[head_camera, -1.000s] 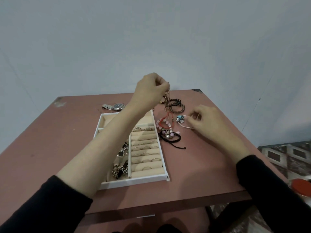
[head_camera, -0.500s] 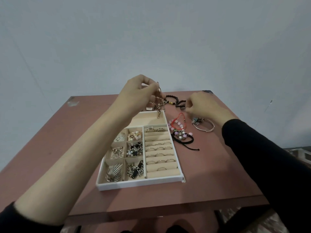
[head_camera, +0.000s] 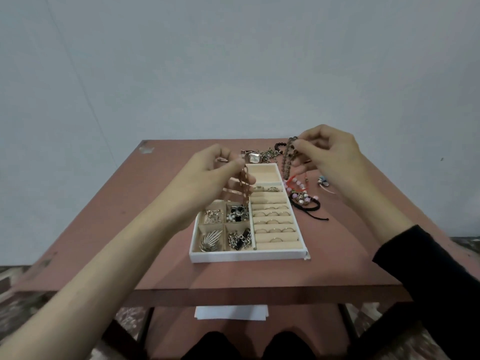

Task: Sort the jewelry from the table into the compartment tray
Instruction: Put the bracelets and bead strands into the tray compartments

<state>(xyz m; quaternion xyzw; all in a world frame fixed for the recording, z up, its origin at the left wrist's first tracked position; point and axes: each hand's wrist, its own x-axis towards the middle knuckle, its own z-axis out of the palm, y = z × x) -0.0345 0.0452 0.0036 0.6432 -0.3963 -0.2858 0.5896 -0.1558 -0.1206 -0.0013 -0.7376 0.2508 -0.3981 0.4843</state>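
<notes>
While the left hand (head_camera: 217, 168) pinches a rose-gold chain (head_camera: 244, 189) over the compartment tray (head_camera: 246, 255) to drop it in, the right hand (head_camera: 328, 154) grips a dark beaded bracelet (head_camera: 288, 162), lifted clear of the table (head_camera: 337, 255) for sorting.

You have a reddish-brown table (head_camera: 124, 229) set against a plain pale grey wall (head_camera: 233, 61). Its top shows a chipped pale patch (head_camera: 146, 148) at the far left corner. Under its front edge lies a white sheet (head_camera: 231, 312), and patterned flooring (head_camera: 18, 302) shows beside it.
</notes>
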